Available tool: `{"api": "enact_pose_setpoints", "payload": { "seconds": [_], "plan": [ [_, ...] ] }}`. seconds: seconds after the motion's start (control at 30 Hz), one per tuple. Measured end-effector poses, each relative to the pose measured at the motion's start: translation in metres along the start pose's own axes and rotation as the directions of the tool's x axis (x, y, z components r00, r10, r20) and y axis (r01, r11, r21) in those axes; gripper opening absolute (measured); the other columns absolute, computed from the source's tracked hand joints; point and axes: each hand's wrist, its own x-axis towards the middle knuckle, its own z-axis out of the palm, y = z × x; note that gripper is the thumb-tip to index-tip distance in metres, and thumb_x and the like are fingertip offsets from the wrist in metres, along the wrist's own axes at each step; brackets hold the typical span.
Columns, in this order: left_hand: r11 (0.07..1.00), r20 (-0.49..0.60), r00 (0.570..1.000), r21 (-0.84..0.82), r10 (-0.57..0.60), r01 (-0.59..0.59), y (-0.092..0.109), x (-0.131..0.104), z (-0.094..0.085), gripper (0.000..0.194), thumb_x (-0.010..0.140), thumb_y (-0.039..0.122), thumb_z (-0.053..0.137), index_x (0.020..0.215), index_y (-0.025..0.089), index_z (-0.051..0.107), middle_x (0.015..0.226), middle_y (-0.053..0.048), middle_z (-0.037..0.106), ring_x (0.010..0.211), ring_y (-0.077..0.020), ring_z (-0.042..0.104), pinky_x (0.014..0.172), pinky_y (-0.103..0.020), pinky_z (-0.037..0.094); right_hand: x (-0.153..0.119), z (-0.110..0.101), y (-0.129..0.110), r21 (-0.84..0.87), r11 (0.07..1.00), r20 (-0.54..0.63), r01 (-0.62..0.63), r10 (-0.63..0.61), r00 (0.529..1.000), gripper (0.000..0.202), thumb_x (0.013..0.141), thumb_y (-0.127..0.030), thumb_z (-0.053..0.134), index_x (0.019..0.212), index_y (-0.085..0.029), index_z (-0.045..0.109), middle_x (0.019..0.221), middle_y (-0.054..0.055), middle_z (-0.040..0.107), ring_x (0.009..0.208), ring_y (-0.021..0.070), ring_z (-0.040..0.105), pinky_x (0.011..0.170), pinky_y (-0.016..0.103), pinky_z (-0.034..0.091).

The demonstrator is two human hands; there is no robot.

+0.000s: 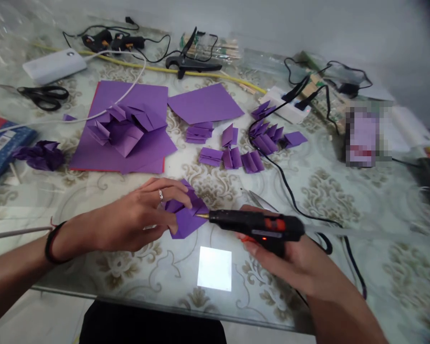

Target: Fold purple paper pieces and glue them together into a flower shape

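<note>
Gluing: the step in hand looks like putting glue on the folded paper; a steady gun and a still piece should matter most.
Left grip: nearly closed, thumb and fingers holding the folded paper; the fingertips are best placed well back from the hot end.
Glue gun: in the right grip, fingers wrapped around its handle; a level, pencil-light approach should avoid shoving the piece.
Brass nozzle: just right of the left grip's fingertips, at the paper; a short, thin bead would likely do.
Orange trigger: at the right grip's finger; a gentle, even squeeze could prevent glue oozing out.
Folded paper, whole: between the two grips, purple, flat-faced and straight-edged; whether it rests on the table I cannot tell.
Raised folds: beside the left grip's index finger, crisp, darker in shadow.
Lower corner: below the left thumb, blunt.
</note>
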Motion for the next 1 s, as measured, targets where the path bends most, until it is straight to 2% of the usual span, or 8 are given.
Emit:
{"api": "enact_pose_setpoints", "payload": {
  "seconds": [0.03, 0.13, 0.23, 0.37, 0.53, 0.63, 0.87, 1.0],
  "plan": [
    [1.0, -0.009, 1.0, -0.01, -0.012, 0.011, -0.001, -0.001, 0.001, 0.029, 0.091, 0.0, 0.056, 0.095, 0.024, 0.072, 0.138, -0.011, 0.071, 0.145, -0.0304, 0.057, 0.122, -0.052, 0.048, 0.005, 0.005, 0.001, -0.032, 0.998, 0.026, 0.055, -0.054, 0.998, 0.034, 0.093, -0.04, 0.073, 0.125, -0.027, 0.071, 0.099, 0.005, 0.078, 0.069, 0.0221, 0.073, 0.052, 0.031, 0.057],
    [0.998, -0.021, 0.999, -0.063, -0.025, 0.024, -0.003, -0.001, 0.006, 0.03, 0.088, -0.001, 0.055, 0.097, 0.024, 0.069, 0.145, -0.013, 0.068, 0.15, -0.0312, 0.054, 0.128, -0.056, 0.045, 0.022, 0.011, -0.002, -0.095, 0.978, 0.179, 0.188, -0.169, 0.969, 0.011, 0.094, -0.037, 0.07, 0.092, -0.027, 0.067, 0.082, 0.002, 0.069, 0.065, 0.0201, 0.067, 0.055, 0.032, 0.054],
    [0.995, 0.019, 0.999, -0.092, -0.033, 0.034, -0.004, 0.0, 0.01, 0.03, 0.092, -0.001, 0.051, 0.103, 0.024, 0.064, 0.146, -0.014, 0.068, 0.151, -0.0286, 0.054, 0.129, -0.054, 0.044, 0.034, 0.012, -0.009, -0.114, 0.973, 0.252, 0.202, -0.168, 0.953, 0.025, 0.101, -0.032, 0.062, 0.078, -0.026, 0.055, 0.068, -0.003, 0.055, 0.057, 0.0161, 0.058, 0.055, 0.031, 0.048],
    [0.996, 0.038, 0.999, -0.079, -0.034, 0.037, -0.007, -0.001, 0.014, 0.028, 0.097, 0.0, 0.046, 0.108, 0.022, 0.06, 0.141, -0.014, 0.071, 0.147, -0.0248, 0.058, 0.129, -0.049, 0.044, 0.037, 0.016, -0.012, -0.142, 0.972, 0.223, 0.19, -0.155, 0.962, 0.025, 0.099, -0.031, 0.064, 0.078, -0.027, 0.052, 0.067, -0.003, 0.055, 0.057, 0.0178, 0.058, 0.054, 0.032, 0.046],
    [0.995, 0.026, 0.996, -0.047, -0.09, 0.091, -0.01, -0.002, 0.02, 0.023, 0.098, 0.006, 0.05, 0.107, 0.022, 0.063, 0.151, -0.017, 0.061, 0.138, -0.0281, 0.064, 0.111, -0.043, 0.059, 0.037, 0.023, -0.012, -0.17, 0.958, 0.177, 0.231, -0.201, 0.963, 0.027, 0.099, -0.028, 0.064, 0.076, -0.026, 0.049, 0.069, -0.002, 0.057, 0.058, 0.0172, 0.058, 0.055, 0.03, 0.047],
    [0.992, 0.017, 0.994, -0.065, -0.104, 0.105, -0.012, -0.002, 0.021, 0.025, 0.094, 0.005, 0.051, 0.104, 0.023, 0.066, 0.151, -0.017, 0.059, 0.132, -0.0289, 0.067, 0.104, -0.042, 0.062, 0.038, 0.024, -0.015, -0.184, 0.951, 0.176, 0.247, -0.215, 0.961, 0.027, 0.099, -0.024, 0.063, 0.076, -0.025, 0.049, 0.069, -0.003, 0.055, 0.058, 0.0146, 0.058, 0.055, 0.028, 0.046],
    [0.97, -0.048, 0.985, -0.185, -0.168, 0.157, -0.011, -0.004, 0.017, 0.038, 0.08, 0.002, 0.059, 0.109, 0.025, 0.067, 0.152, -0.012, 0.057, 0.145, -0.0334, 0.055, 0.118, -0.052, 0.055, 0.039, 0.026, -0.018, -0.161, 0.955, 0.171, 0.25, -0.222, 0.96, 0.027, 0.098, -0.023, 0.062, 0.075, -0.024, 0.047, 0.068, -0.004, 0.053, 0.057, 0.013, 0.055, 0.052, 0.026, 0.043],
    [0.964, -0.052, 0.98, -0.197, -0.195, 0.181, -0.011, -0.004, 0.018, 0.03, 0.083, 0.002, 0.06, 0.102, 0.025, 0.065, 0.148, -0.012, 0.058, 0.141, -0.0313, 0.057, 0.117, -0.051, 0.056, 0.039, 0.028, -0.016, -0.156, 0.957, 0.147, 0.244, -0.222, 0.964, 0.027, 0.097, -0.022, 0.063, 0.076, -0.025, 0.047, 0.067, -0.005, 0.05, 0.056, 0.0124, 0.053, 0.053, 0.026, 0.043]
  ]
}}
